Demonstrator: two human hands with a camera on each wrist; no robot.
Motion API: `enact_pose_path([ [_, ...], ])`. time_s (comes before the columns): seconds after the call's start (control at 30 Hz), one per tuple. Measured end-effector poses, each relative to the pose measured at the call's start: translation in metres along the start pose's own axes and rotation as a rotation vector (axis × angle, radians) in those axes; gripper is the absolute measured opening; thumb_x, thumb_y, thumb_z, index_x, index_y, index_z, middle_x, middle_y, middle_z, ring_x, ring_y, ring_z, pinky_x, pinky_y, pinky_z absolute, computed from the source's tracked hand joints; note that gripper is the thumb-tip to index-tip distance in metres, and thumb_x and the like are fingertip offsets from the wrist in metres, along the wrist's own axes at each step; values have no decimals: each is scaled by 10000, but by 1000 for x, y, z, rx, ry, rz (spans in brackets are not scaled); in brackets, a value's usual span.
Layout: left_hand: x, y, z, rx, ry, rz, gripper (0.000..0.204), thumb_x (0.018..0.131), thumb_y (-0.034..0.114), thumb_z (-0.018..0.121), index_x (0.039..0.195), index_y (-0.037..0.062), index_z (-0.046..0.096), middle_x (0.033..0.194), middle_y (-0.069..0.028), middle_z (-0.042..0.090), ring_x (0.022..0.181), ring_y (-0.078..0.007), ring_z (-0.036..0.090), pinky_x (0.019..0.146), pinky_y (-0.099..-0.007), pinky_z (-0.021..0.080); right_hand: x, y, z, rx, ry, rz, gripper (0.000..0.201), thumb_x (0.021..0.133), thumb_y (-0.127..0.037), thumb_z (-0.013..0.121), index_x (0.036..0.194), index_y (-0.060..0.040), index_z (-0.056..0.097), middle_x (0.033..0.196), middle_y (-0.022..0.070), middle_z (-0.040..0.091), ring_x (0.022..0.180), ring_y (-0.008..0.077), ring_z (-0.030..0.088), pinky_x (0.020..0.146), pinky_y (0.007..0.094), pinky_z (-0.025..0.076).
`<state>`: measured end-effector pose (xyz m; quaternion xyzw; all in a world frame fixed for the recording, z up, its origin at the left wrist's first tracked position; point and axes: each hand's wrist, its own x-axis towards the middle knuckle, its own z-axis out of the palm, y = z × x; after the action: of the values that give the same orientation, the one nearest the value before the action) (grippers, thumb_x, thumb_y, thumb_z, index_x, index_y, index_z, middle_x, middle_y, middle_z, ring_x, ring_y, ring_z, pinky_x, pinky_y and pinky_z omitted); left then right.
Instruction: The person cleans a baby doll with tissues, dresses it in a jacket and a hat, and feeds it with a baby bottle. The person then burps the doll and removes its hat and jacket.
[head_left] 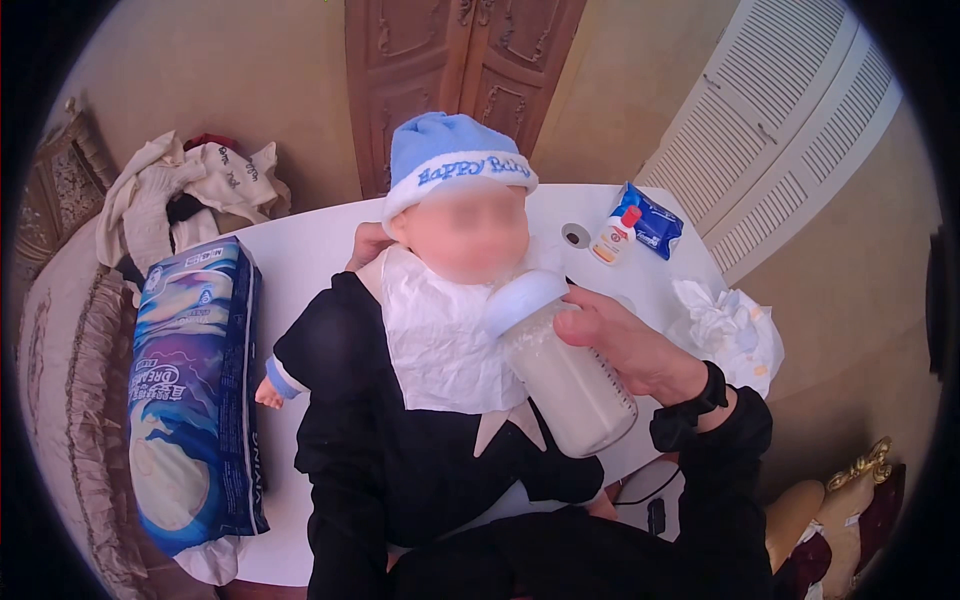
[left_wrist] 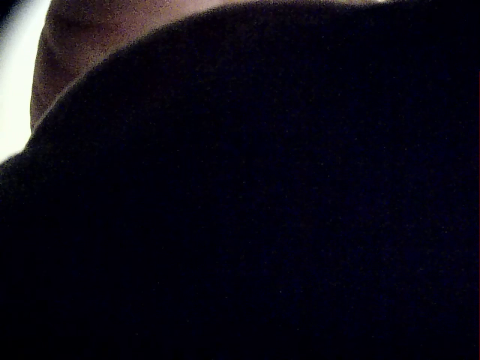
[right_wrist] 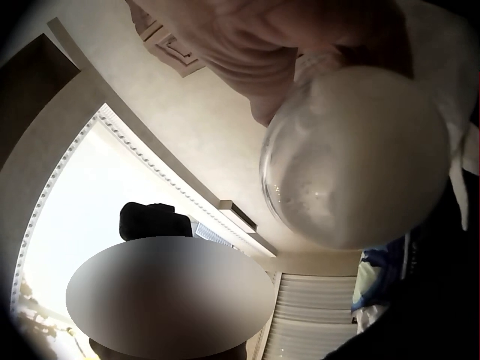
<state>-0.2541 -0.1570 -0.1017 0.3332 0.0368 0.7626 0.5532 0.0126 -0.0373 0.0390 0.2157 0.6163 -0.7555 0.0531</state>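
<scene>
A baby figure, which may be a doll, wears a blue hat [head_left: 450,150] and dark clothes, with a white cloth [head_left: 440,330] under its chin. My right hand [head_left: 630,345] grips the upper part of a milk-filled bottle [head_left: 570,390], whose pale blue top tilts toward the chin. Seen from its round base, the bottle [right_wrist: 360,157] hangs below my right hand [right_wrist: 240,37]. Part of my left hand [head_left: 368,245] shows behind the figure's neck, its fingers hidden. The left wrist view is mostly dark, with some skin along the top.
A blue diaper pack [head_left: 190,400] lies along the left side of the white table [head_left: 290,245]. At the back right are a wipes pack [head_left: 655,220] and a small red-capped bottle [head_left: 614,238]. Crumpled white material [head_left: 735,335] rests at the right edge.
</scene>
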Motion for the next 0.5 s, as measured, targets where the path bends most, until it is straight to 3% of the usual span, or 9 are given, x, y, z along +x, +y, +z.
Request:
enact_pose_path([
  [0.5, 2, 0, 1, -2, -12, -7, 753, 678, 210, 581, 1361, -1, 345, 1317, -162, 472, 1171, -284, 501, 997, -370, 397, -3, -4, 2, 4, -10, 10, 631, 835, -437, 615, 1250, -17, 394, 1081, 94, 561, 930, 154, 611, 777, 299, 522],
])
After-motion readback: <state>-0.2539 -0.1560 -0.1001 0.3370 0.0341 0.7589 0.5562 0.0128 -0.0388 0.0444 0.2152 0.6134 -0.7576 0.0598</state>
